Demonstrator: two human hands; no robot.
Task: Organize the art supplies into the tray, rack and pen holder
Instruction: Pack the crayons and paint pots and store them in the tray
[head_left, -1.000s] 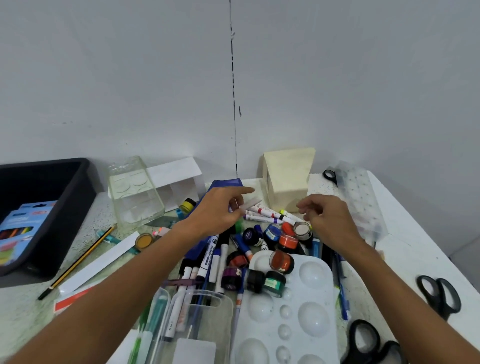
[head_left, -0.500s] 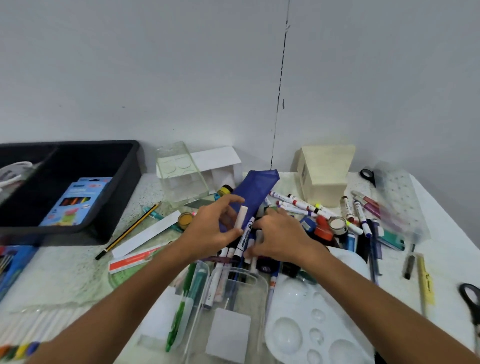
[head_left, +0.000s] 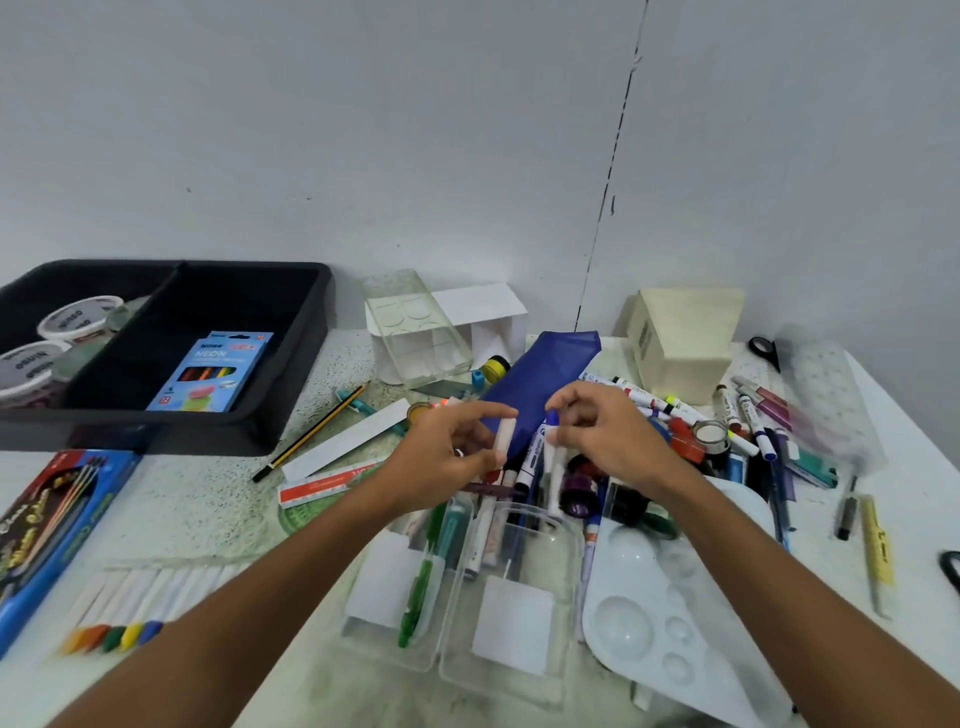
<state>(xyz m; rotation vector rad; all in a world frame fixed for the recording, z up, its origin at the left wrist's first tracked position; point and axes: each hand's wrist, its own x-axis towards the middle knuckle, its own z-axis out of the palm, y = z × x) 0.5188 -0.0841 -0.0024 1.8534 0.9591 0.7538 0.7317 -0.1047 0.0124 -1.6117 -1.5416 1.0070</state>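
Note:
My left hand (head_left: 441, 460) pinches a short white marker (head_left: 504, 439) between thumb and fingers, just above the marker pile. Close to its right, my right hand (head_left: 610, 436) pinches the top of a blue-capped marker (head_left: 549, 428) that stands up out of the pile. A clear pen holder (head_left: 514, 597) lies on its side under my wrists with several pens inside. The black tray (head_left: 291, 364) at the back left holds a blue crayon box (head_left: 213, 371) and two lidded tubs (head_left: 78, 317). At the far right lies a clear rack (head_left: 826, 395) with holes.
A blue pouch (head_left: 540, 384), wooden box (head_left: 680, 343) and clear acrylic stand (head_left: 415, 332) sit behind the hands. A white palette (head_left: 675, 623) lies at the front right, paint pots and markers (head_left: 748, 421) beside it. A pencil (head_left: 311, 434), a ruler (head_left: 332, 480) and a coloured-pencil box (head_left: 47, 519) lie to the left.
The view has swung left, bringing the black tray in. My right hand moved left from the paint pots to the markers beside my left hand, which still holds the white marker.

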